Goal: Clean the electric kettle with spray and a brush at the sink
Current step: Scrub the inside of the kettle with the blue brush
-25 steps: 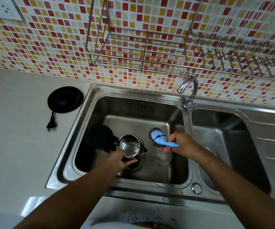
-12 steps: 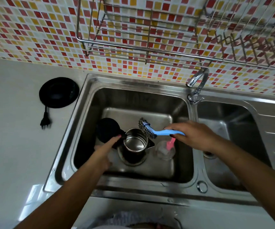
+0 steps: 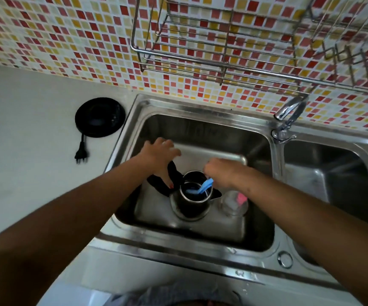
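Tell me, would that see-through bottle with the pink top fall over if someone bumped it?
Probably yes. The spray bottle looks clear and nearly empty, so likely light. It stands free on the smooth steel sink floor right beside the kettle, where the right hand works the brush.

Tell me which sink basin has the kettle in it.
The left basin, nearest the black kettle base on the counter. The kettle stands upright on its floor beside a clear spray bottle. The right basin, past the faucet, holds neither.
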Tool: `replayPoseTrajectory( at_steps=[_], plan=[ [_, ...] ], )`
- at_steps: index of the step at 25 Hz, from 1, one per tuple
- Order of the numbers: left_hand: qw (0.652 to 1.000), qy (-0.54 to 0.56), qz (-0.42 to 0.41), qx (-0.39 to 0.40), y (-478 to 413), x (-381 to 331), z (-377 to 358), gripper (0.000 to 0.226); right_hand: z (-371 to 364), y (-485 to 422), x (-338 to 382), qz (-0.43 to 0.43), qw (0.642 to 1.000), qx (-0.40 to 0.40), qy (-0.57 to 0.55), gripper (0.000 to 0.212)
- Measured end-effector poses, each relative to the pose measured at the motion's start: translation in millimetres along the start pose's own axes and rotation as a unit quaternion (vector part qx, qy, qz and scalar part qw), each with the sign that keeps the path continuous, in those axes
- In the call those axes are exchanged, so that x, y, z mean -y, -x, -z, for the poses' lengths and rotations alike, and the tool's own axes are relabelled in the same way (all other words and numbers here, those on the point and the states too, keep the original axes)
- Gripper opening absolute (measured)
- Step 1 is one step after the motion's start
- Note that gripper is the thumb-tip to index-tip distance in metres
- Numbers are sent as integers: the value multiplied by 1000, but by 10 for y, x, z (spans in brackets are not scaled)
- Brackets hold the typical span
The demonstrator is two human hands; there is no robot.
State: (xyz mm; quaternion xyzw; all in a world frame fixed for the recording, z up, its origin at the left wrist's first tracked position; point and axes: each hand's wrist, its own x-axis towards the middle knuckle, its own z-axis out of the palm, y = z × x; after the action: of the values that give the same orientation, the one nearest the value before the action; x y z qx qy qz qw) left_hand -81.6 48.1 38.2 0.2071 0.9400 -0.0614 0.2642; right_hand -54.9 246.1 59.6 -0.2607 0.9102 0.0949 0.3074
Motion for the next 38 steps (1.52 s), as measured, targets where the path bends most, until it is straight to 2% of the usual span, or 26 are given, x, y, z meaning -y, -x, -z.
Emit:
replayPoseTrajectory(
  at_steps=[2,4,7,9,12,15,19,22,25,28,33,35,37,38],
  plan=[
    [989,-132,-43,52,-50,-155,26,100,-92,-85,64,5,1000,23,-20,18],
    [985,-149,-58,61,-74,-247,-17,82,-159,-109,102,-2,1000,18,-12,21],
    [988,-135,-67,-23,15,-232,-135,59,-179,-52,182,-13,996,-54,64,28],
    [989,-106,-60,-87,185,-206,-277,52,-231,-12,256,-9,995,-79,62,27],
    [989,-55,-31,-136,456,-231,-525,47,-286,51,358,0,995,-86,-52,21],
    [987,-37,-2,-158,730,-367,-730,36,-431,67,507,-27,978,-94,-184,24],
    [987,-18,45,-150,990,-511,-928,45,-769,130,773,-9,977,-91,-195,19],
    [989,-10,59,-136,1101,-591,-919,49,-506,331,570,38,970,-138,-195,17],
    [988,-29,44,-147,1128,-687,-887,50,-304,479,519,114,981,-125,-95,20],
    [988,-51,36,-142,1107,-765,-797,50,-503,532,750,150,988,-32,37,18],
    [988,-73,29,-136,1070,-850,-737,43,-309,710,444,144,985,-95,-27,17],
    [988,-76,30,-133,1073,-841,-730,44,-479,640,559,114,990,-74,-39,17],
    [988,-68,32,-132,1076,-837,-727,45,-690,603,698,64,989,-63,-114,19],
    [989,-63,33,-132,1078,-831,-732,45,-731,599,694,33,978,-97,-180,20]
  ],
)
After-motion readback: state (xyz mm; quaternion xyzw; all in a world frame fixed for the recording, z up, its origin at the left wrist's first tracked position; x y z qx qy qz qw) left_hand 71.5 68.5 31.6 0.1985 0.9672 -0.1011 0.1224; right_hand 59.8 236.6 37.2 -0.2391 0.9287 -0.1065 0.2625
